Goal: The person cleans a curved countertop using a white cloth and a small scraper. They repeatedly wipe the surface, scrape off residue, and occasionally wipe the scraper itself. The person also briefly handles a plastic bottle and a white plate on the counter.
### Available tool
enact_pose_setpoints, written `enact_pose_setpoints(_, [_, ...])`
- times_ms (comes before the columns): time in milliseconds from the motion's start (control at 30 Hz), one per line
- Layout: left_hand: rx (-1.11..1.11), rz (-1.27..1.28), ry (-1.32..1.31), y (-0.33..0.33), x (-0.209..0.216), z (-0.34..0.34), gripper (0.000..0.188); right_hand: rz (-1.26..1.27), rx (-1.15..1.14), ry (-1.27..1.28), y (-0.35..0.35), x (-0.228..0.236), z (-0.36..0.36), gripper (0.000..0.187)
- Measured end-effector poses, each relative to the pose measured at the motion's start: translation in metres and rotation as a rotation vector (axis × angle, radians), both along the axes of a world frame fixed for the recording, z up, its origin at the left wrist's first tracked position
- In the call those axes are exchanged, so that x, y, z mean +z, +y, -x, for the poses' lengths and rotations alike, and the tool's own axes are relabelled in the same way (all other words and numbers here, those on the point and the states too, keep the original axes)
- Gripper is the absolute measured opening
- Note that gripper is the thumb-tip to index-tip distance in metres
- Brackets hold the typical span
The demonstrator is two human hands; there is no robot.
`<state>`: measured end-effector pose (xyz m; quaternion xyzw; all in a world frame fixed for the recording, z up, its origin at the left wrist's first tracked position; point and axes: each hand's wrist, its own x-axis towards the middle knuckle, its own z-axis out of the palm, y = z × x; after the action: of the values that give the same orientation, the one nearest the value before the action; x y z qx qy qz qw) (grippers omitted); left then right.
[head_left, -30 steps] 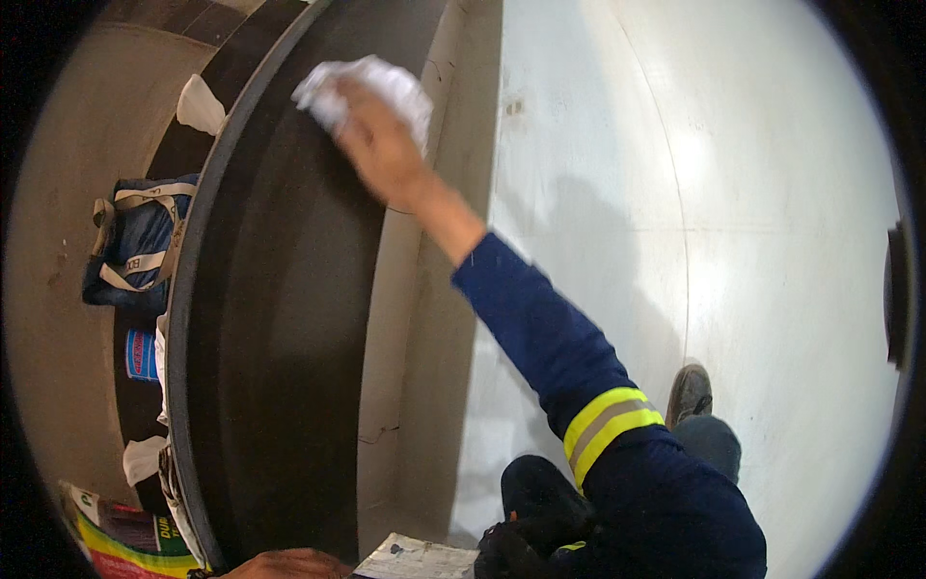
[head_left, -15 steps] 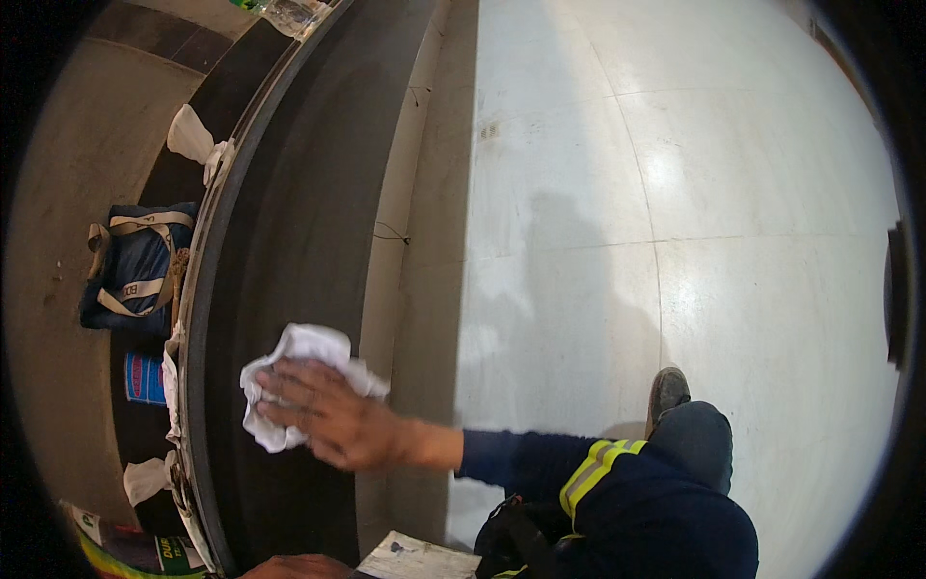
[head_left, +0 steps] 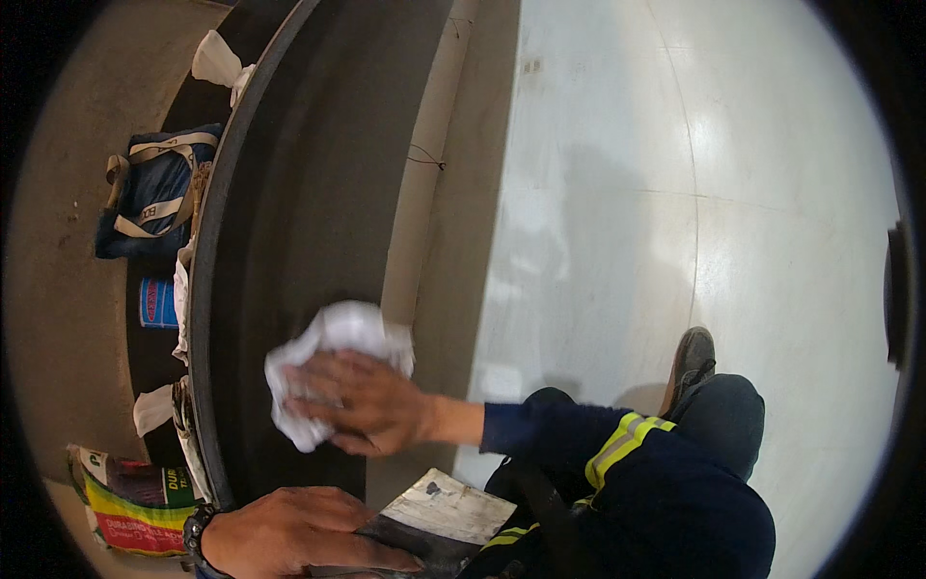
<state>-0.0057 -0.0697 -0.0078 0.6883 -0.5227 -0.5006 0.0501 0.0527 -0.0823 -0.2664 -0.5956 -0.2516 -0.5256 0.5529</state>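
Observation:
My right hand (head_left: 371, 400) lies over a crumpled white cloth (head_left: 352, 333), fingers bent into it. The cloth rests on a long dark ledge (head_left: 299, 212) and reaches its right edge; motion blurs both slightly. At the lower edge, my left hand (head_left: 289, 531), with a dark band at the wrist, is closed on a flat dark piece with a pale, stained end (head_left: 453, 507). What kind of thing that piece is, I cannot tell. Part of the left fingers is cut off by the picture's edge.
Left of the ledge, on a lower level, are a blue bag with pale straps (head_left: 159, 188), a blue can (head_left: 157, 302), white cloths (head_left: 217, 58) and a colourful printed sack (head_left: 135, 507). Thin wires (head_left: 424, 159) stick out at the ledge's right side. Pale tiled floor (head_left: 598, 251) lies right.
The view has shifted, so the bag and can appear higher. My right hand and the cloth have slid nearer along the ledge. My left hand and the dark piece have come further into view.

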Motion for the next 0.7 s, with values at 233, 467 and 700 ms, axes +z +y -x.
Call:
enact_pose_setpoints(233, [0.060, 0.028, -0.091, 0.005, -0.018, -0.017, 0.029, -0.449, -0.746, 0.061, -0.193, 0.005, -0.139, 0.040])
enact_pose_setpoints(467, [0.130, 0.272, -0.170, 0.013, -0.016, -0.008, 0.028, -0.116, -0.387, -0.144, -0.070, 0.059, -0.059, 0.050])
enact_pose_setpoints(700, [0.044, 0.127, -0.135, 0.005, -0.013, -0.011, 0.030, 0.095, -0.334, -0.337, -0.147, 0.058, -0.102, 0.043])
